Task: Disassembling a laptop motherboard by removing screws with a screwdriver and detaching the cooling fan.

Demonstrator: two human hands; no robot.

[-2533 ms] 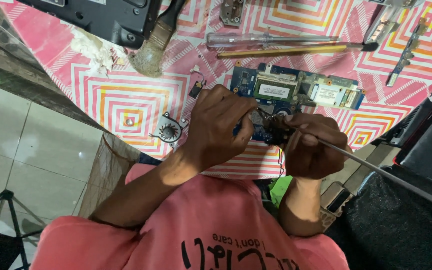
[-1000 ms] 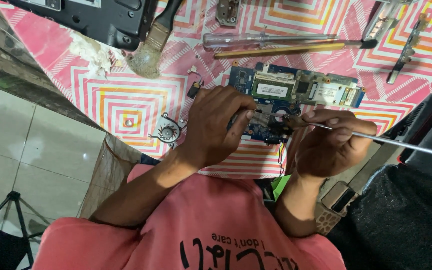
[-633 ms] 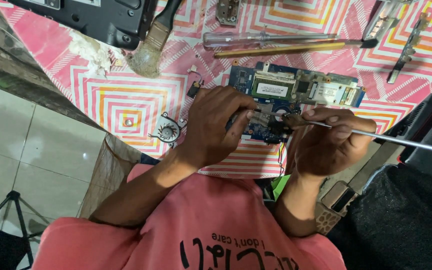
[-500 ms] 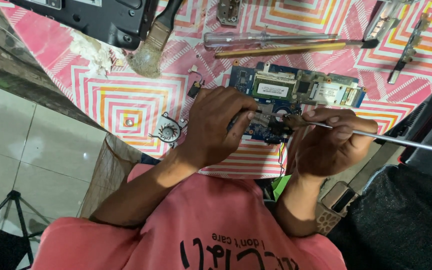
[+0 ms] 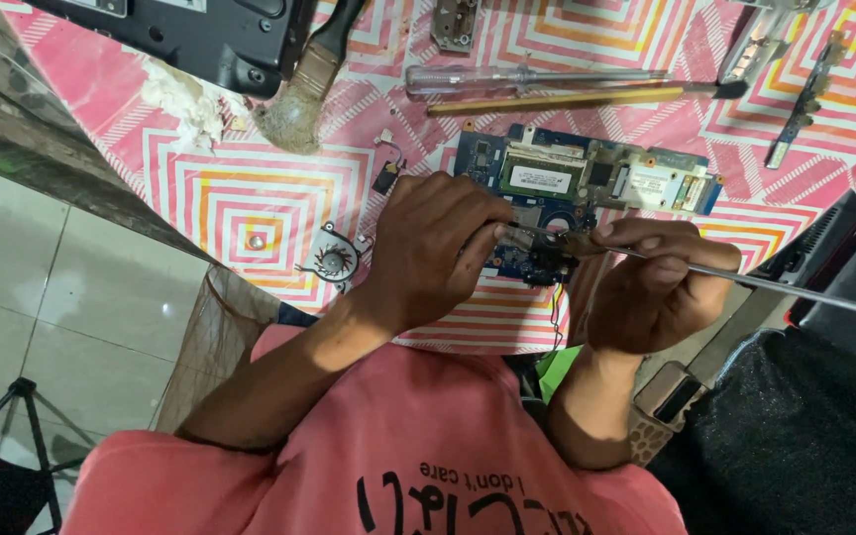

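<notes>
While the blue laptop circuit board lay flat on the pink zigzag-patterned tablecloth, the left hand pressed on its near edge, fingers curled down over the components. The right hand was clenched around a long thin metal rod tool whose tip met the board between the two hands. The board appeared already out of the black laptop casing at eleven o'clock, with the small round grey fan loose at nine o'clock; work at the board's near edge seemed unfinished. A worn bristle brush and a clear-handled screwdriver lay at twelve o'clock.
</notes>
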